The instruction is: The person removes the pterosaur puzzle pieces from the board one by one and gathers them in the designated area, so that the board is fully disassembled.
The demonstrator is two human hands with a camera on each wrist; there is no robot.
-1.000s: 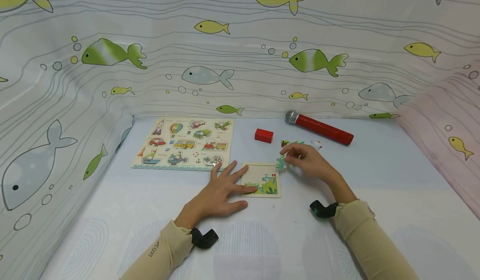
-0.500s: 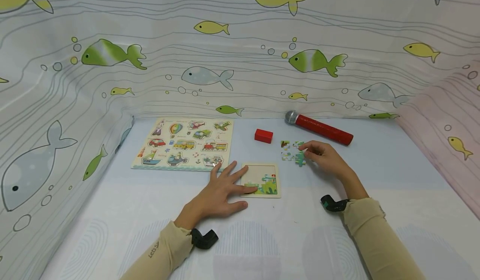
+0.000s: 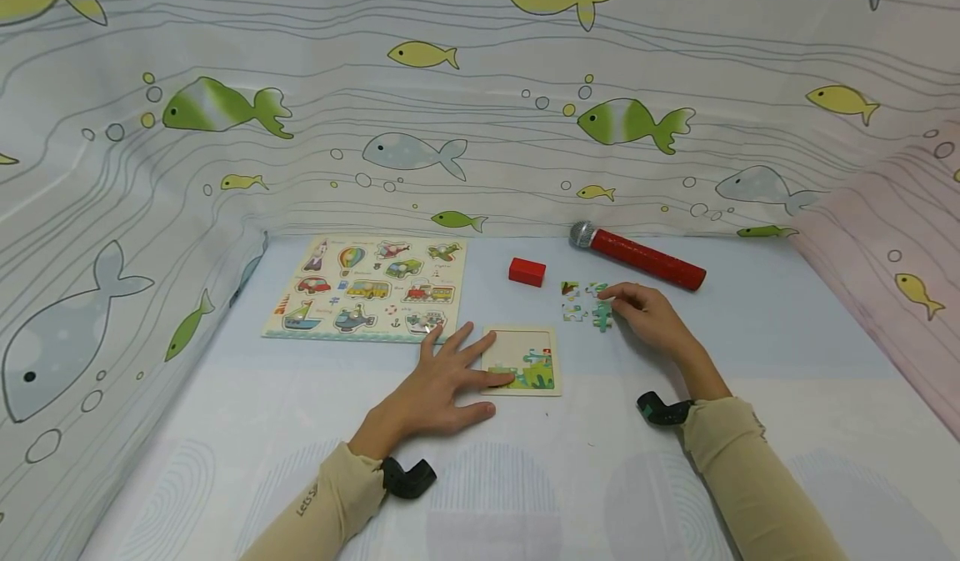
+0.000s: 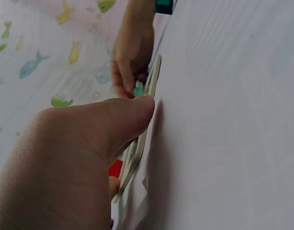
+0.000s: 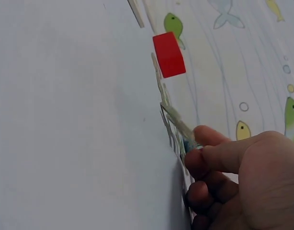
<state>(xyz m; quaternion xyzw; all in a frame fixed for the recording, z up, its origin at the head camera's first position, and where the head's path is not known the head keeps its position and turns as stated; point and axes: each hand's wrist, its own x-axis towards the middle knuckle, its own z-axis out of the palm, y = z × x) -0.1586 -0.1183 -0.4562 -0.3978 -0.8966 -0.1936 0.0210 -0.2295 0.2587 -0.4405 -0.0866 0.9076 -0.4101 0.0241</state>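
Note:
My left hand lies with its fingers spread on the small wooden puzzle tray, touching its left side. Green jigsaw pieces fill the lower part of that tray. To the right, my right hand pinches a green-teal puzzle piece between thumb and forefinger. The right wrist view shows this puzzle piece tilted, one end raised above the flat ones. Several loose puzzle pieces lie just left of the right fingertips; some are partly hidden behind the hand.
A vehicle peg puzzle board lies at the back left, close to the left fingertips. Beyond the loose pieces are a red block and a red microphone. Fish-printed cloth rises behind and at both sides.
My right hand has moved right with the puzzle piece, from the tray's upper right corner to the loose pieces, then nearly stopped there. My left hand stays in place.

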